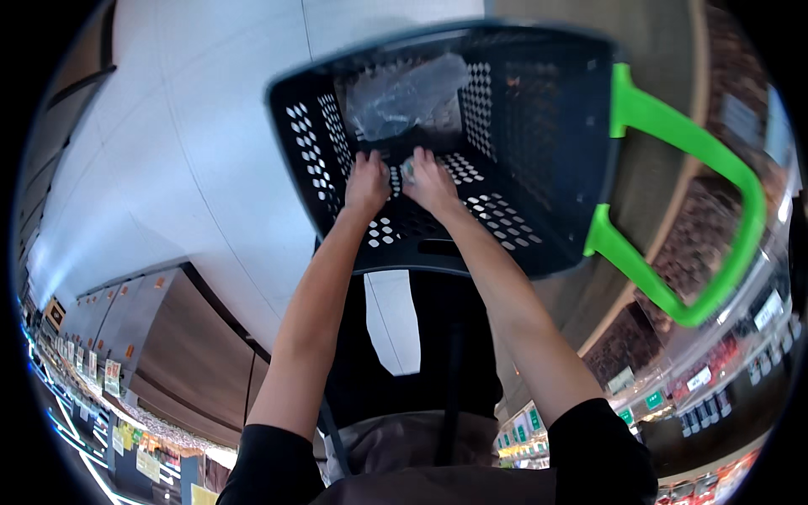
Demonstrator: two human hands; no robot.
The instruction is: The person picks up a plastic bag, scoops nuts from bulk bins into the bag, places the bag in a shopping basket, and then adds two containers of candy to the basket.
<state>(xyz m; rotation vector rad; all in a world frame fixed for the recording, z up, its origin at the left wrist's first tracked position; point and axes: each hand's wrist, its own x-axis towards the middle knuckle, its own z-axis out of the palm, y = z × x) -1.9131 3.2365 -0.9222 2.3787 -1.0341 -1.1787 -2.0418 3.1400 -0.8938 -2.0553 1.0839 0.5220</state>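
Note:
A black shopping basket with perforated walls stands in front of me, its green handle swung out to the right. Both my arms reach down into it. My left hand is closed, its fingers curled near the basket floor; what they hold, if anything, is hidden. Just to its right, my right hand is closed around a small pale, greenish thing, mostly covered by the fingers. Beyond my hands, a crumpled clear plastic bag lies against the basket's far end.
To the right, a wooden-edged display holds dark loose goods, with price tags along it. Pale floor stretches to the left. Brown cabinets and more shop shelving stand at the lower left.

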